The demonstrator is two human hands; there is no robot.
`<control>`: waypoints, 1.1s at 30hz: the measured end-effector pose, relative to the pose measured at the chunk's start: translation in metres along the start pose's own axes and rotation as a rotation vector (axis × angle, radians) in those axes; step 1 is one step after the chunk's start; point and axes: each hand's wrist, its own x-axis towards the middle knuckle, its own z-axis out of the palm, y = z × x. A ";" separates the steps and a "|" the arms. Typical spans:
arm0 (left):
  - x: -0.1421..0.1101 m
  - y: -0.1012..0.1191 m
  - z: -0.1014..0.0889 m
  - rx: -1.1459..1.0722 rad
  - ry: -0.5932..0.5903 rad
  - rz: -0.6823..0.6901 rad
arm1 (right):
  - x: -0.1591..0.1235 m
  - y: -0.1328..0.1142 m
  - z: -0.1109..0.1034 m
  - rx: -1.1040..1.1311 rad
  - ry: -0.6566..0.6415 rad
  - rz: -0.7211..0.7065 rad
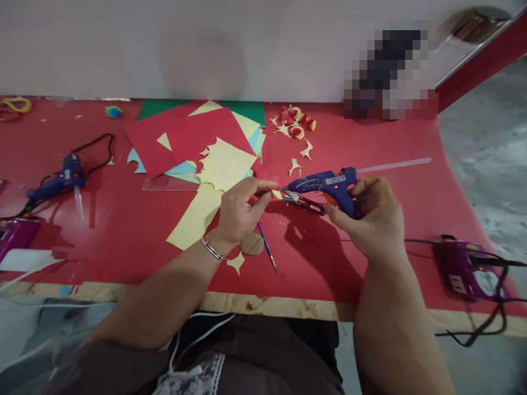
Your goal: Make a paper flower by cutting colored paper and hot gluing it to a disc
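Note:
My right hand point(373, 219) is wrapped round the handle of a blue hot glue gun point(325, 181), from whose back a long clear glue stick point(395, 164) sticks out. The gun's nozzle points left, right at a small piece of yellow paper point(276, 194). Between thumb and fingertips my left hand point(246, 207) pinches that piece. Dark-handled scissors point(307, 204) lie just below the gun, partly hidden by it. Beneath my left wrist are cut yellow sheets point(193, 219), a brown cardboard disc point(252, 244) and a blue thin stick point(267, 247).
Red, green and yellow sheets point(206, 137) are piled at the back, near curled red-and-yellow paper pieces point(294, 122). Another glue gun point(68, 178) lies at left. A purple power box point(469, 269) with black cables stands at right. Yellow-handled scissors point(18, 104) lie far left.

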 end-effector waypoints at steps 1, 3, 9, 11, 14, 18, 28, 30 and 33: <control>0.000 0.000 0.000 -0.010 0.002 -0.011 | 0.000 0.001 0.000 -0.004 0.003 -0.006; 0.000 0.000 0.000 -0.053 0.015 -0.035 | 0.000 0.003 0.000 -0.011 0.005 -0.008; 0.000 -0.005 0.004 -0.204 0.044 -0.147 | 0.001 0.007 0.001 -0.012 0.008 0.000; 0.000 -0.008 0.005 -0.269 0.063 -0.199 | 0.002 0.009 0.002 0.031 0.015 -0.003; 0.001 -0.013 0.007 -0.361 0.087 -0.305 | 0.005 0.013 0.003 0.124 0.041 0.015; 0.004 -0.016 0.008 -0.470 0.110 -0.414 | 0.011 0.018 0.001 0.197 0.102 0.076; 0.012 0.005 0.000 -0.671 0.123 -0.758 | 0.025 0.039 -0.011 0.022 0.354 0.320; 0.012 0.006 0.000 -0.699 0.111 -0.807 | 0.026 0.050 -0.014 -0.030 0.346 0.327; 0.011 0.006 -0.001 -0.748 0.062 -0.908 | 0.028 0.066 -0.019 -0.187 0.321 0.345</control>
